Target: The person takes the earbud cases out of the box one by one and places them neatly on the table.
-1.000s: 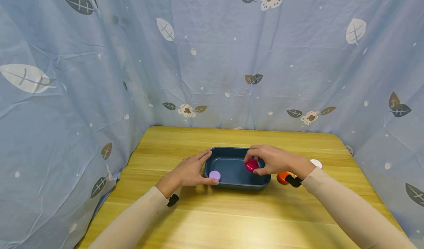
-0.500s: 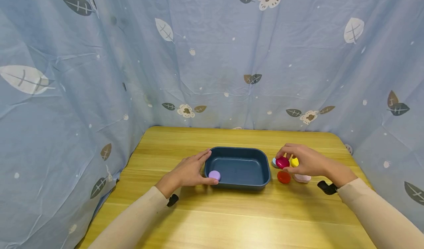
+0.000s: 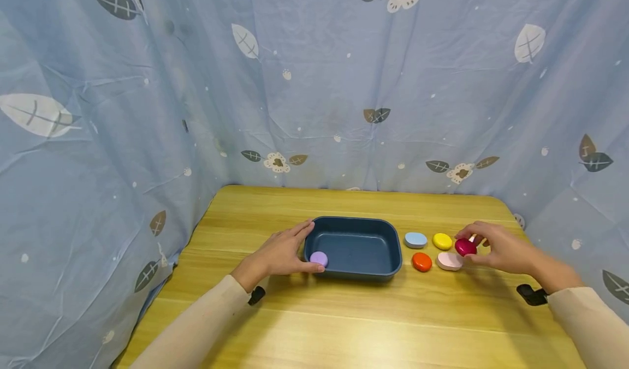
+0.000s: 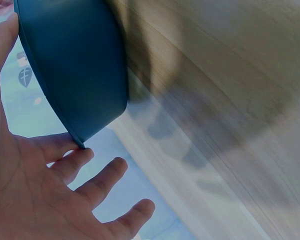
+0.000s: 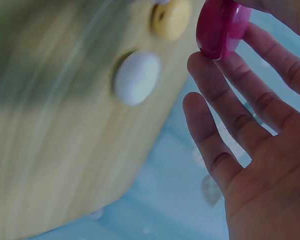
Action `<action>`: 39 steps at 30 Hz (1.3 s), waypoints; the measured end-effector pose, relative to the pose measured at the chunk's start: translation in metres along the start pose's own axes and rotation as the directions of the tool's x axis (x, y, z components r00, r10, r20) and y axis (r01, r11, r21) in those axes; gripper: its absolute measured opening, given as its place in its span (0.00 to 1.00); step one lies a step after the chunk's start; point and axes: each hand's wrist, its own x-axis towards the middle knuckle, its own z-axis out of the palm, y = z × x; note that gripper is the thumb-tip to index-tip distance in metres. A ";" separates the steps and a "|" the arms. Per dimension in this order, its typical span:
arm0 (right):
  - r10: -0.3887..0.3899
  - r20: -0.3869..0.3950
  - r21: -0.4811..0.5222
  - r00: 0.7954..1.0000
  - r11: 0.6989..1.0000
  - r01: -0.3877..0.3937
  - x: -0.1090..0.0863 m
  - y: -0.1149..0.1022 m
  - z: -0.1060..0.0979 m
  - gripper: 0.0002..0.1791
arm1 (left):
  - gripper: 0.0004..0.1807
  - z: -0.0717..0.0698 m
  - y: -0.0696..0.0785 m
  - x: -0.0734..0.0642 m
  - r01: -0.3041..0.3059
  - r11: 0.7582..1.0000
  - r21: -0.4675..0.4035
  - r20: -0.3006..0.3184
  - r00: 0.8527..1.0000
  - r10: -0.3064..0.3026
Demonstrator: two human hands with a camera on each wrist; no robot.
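Note:
My right hand (image 3: 508,251) pinches a glossy magenta rounded disc (image 3: 465,247) at the right of the table. The right wrist view shows that disc (image 5: 221,30) between thumb and fingers, the lower fingers extended. My left hand (image 3: 280,253) rests at the left end of a dark blue rectangular tray (image 3: 361,275), its fingers fairly straight. In the left wrist view, thumb and index finger touch the rim of the tray (image 4: 75,70). A lilac round piece (image 3: 319,259) lies inside the tray's front left corner.
Right of the tray lie a light blue oval piece (image 3: 415,240), a yellow one (image 3: 442,242), an orange-red one (image 3: 421,262) and a pale pink oval (image 3: 449,261). A white oval (image 5: 137,78) is mostly hidden in the head view. Patterned blue curtains (image 3: 314,85) surround the wooden table (image 3: 314,325).
My right hand has carried the magenta disc rightward from above the tray, past the coloured pieces, to the right side. The left hand and tray have stayed in place.

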 end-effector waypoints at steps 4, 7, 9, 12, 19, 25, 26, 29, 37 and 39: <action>0.012 -0.018 -0.025 1.000 1.000 -0.013 -0.014 0.015 0.003 0.26 | 0.72 -0.001 0.000 0.000 -0.002 1.000 0.003 0.002 1.000 0.002; 0.054 0.015 -0.018 0.998 0.998 -0.054 -0.021 0.023 0.006 0.24 | 0.71 -0.001 0.000 0.000 -0.002 1.000 0.003 0.003 1.000 0.002; 0.086 0.031 -0.013 0.996 0.996 -0.085 -0.026 0.027 0.009 0.23 | 0.72 -0.001 0.000 0.000 0.000 1.000 0.006 0.007 1.000 0.000; 0.108 0.048 -0.020 0.993 0.994 -0.107 -0.031 0.031 0.013 0.22 | 0.72 -0.001 0.000 0.001 0.000 1.000 0.008 0.004 1.000 0.000; 0.113 0.062 -0.028 0.992 0.993 -0.111 -0.035 0.032 0.020 0.23 | 0.72 -0.001 0.000 0.002 0.004 1.000 0.008 0.003 1.000 -0.004; 0.166 0.135 -0.009 0.977 0.986 -0.166 -0.033 0.032 0.022 0.23 | 0.72 -0.001 0.001 0.001 0.007 1.000 0.001 0.004 1.000 -0.007; 0.173 0.141 -0.010 0.975 0.985 -0.173 -0.033 0.032 0.023 0.23 | 0.72 -0.002 0.001 0.001 0.007 1.000 0.001 0.003 1.000 -0.007; 0.190 0.153 -0.018 0.970 0.982 -0.189 -0.033 0.031 0.023 0.23 | 0.72 -0.002 0.002 0.000 0.009 1.000 0.004 -0.001 1.000 -0.009; 0.215 0.163 -0.033 0.963 0.977 -0.213 -0.031 0.027 0.019 0.28 | 0.72 -0.001 0.001 0.000 0.013 1.000 0.007 -0.001 1.000 -0.013; 0.210 0.143 -0.055 0.967 0.977 -0.204 -0.029 0.025 0.017 0.27 | 0.72 0.000 0.000 0.000 0.015 1.000 0.006 0.000 1.000 -0.015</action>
